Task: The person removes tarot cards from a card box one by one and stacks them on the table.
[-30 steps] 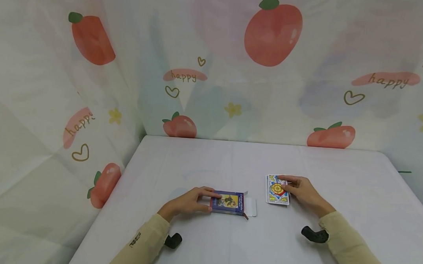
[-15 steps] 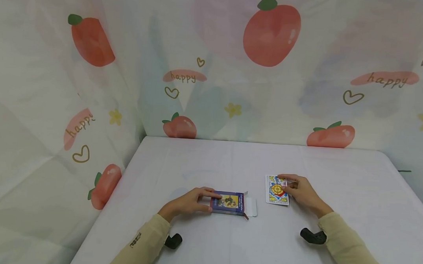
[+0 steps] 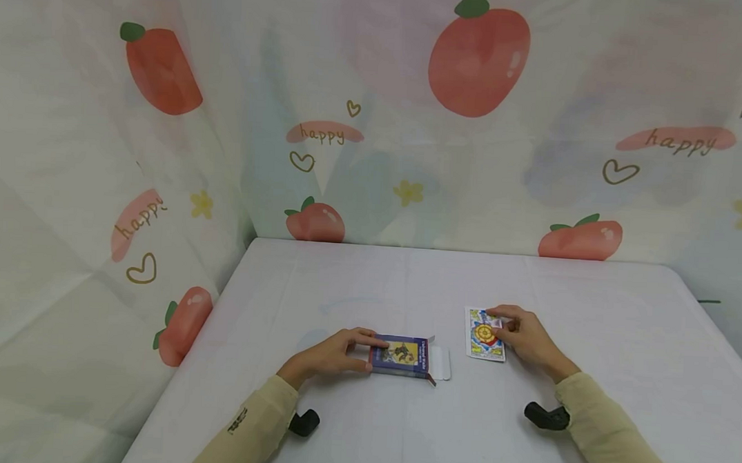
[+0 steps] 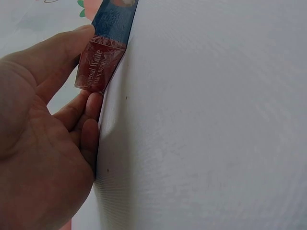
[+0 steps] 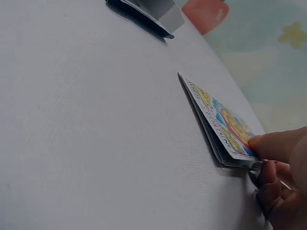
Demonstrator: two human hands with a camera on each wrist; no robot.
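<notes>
A blue tarot card box [image 3: 401, 357] lies flat on the white table, its end flap folded out to the right. My left hand [image 3: 331, 354] grips the closed end of the box, fingers on one side and thumb on the other; the left wrist view shows the red end panel [image 4: 99, 67] between them. To the right lies a small stack of tarot cards [image 3: 483, 336], a colourful wheel design on top. My right hand [image 3: 531, 338] pinches the right edge of the top card [image 5: 223, 120], thumb on its face. That card is lifted slightly off those under it at the near edge.
A white cloth covers the table [image 3: 406, 281]. Behind and to the left hangs a curtain [image 3: 373, 176] printed with fruit, hearts and the word happy. A black curved piece sticks out below each sleeve [image 3: 611, 428].
My right hand has shifted slightly left, and the top card has moved a little left with it over the stack. The left hand and the box have stayed put.
</notes>
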